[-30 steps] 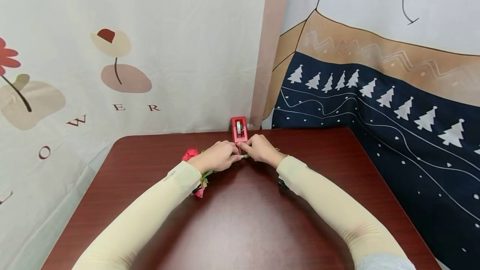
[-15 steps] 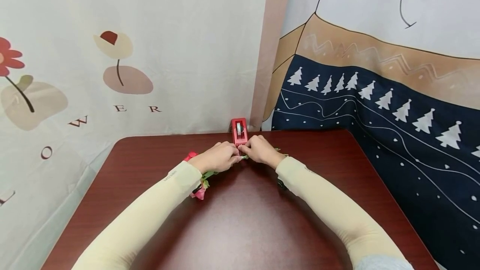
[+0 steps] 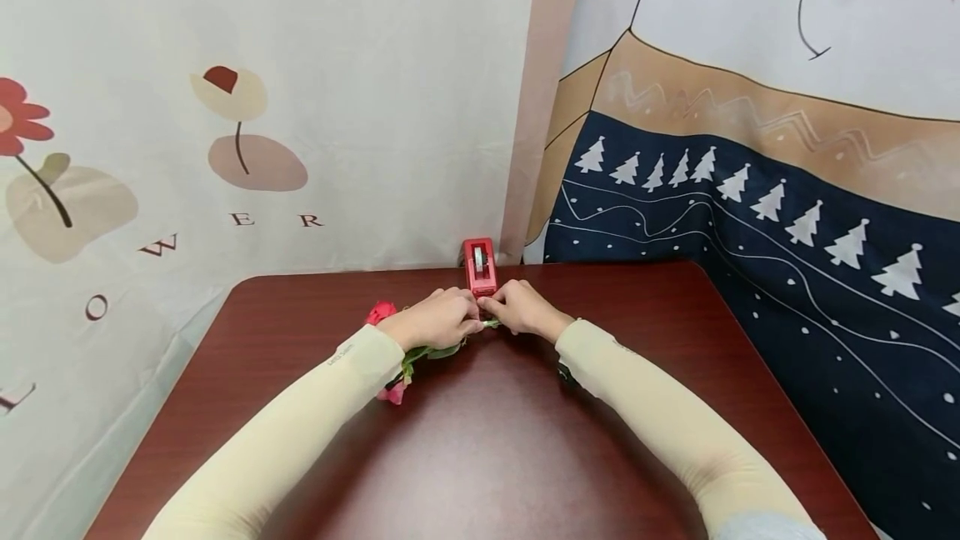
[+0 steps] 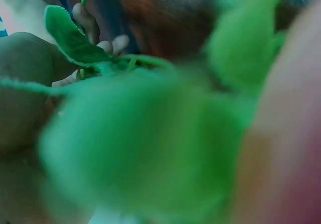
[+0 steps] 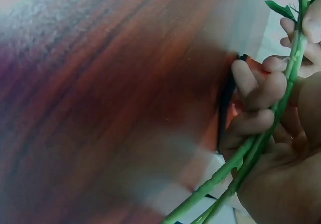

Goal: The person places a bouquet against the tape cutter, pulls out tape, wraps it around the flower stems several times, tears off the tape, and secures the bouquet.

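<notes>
My left hand (image 3: 438,319) grips a small bunch of artificial flowers by the stems. A red rose (image 3: 382,312) shows beyond that wrist, and a pink flower (image 3: 393,394) pokes out below the sleeve. In the left wrist view, blurred green leaves and a sharper leaf (image 4: 70,38) cover most of the hand's work. My right hand (image 3: 525,307) holds the lower stems; its fingers curl round the green stems (image 5: 209,185) in the right wrist view. Just beyond both hands stands a red tape dispenser (image 3: 482,284) with a roll in it.
The dark reddish-brown table (image 3: 480,440) ends at a far edge right behind the dispenser. A pale printed curtain (image 3: 375,107) hangs behind it, and a navy cloth with white trees (image 3: 750,273) hangs along the right side.
Both hands have drawn slightly toward me, away from the dispenser. More leaves show below my left hand, and the stem ends beyond my right hand have gone out of sight in the head view.
</notes>
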{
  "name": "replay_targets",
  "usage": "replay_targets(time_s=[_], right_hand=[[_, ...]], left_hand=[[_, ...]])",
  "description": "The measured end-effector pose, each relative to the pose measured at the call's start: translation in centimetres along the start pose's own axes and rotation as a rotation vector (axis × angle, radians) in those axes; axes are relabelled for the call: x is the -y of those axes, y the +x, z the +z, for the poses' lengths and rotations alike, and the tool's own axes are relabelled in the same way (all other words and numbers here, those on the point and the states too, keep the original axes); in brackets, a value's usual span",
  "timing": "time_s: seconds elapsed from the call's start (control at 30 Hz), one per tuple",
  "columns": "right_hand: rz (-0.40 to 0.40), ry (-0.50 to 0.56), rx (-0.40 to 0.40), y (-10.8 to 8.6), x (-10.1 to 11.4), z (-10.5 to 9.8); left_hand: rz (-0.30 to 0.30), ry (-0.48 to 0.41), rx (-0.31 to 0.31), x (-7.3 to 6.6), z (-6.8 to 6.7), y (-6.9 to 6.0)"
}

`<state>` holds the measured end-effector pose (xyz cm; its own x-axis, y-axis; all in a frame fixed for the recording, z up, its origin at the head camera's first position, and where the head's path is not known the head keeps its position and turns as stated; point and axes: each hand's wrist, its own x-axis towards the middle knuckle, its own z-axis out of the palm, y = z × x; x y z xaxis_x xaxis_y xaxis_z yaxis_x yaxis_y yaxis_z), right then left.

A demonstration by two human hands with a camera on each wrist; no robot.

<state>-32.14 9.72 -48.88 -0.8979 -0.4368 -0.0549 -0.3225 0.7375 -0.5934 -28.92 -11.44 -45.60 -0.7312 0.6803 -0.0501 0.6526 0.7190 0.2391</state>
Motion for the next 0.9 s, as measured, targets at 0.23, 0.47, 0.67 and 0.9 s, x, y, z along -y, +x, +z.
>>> replay_targets(time_s=[0.23, 0.47, 0.67, 0.9], right_hand=[[-0.110, -0.069, 0.076, -1.4, 1.0, -2.2], [-0.338, -0.281, 0.104, -3.1, 2.8, -4.7], [-0.400, -0.446, 0.040, -4.4, 4.8, -4.3], [-0.382, -0.436, 0.033, -4.9, 5.0, -3.2]], left_hand=[[-0.014, 0.033, 0.025, -0.4, -1.3, -0.6], [-0.002, 0.044, 0.049, -0.2, -3.7, -1.0], [-0.012, 0.068, 0.065, -1.0, -4.9, -1.3], [-0.028, 0.145, 0.088, -1.8, -5.3, -1.5]])
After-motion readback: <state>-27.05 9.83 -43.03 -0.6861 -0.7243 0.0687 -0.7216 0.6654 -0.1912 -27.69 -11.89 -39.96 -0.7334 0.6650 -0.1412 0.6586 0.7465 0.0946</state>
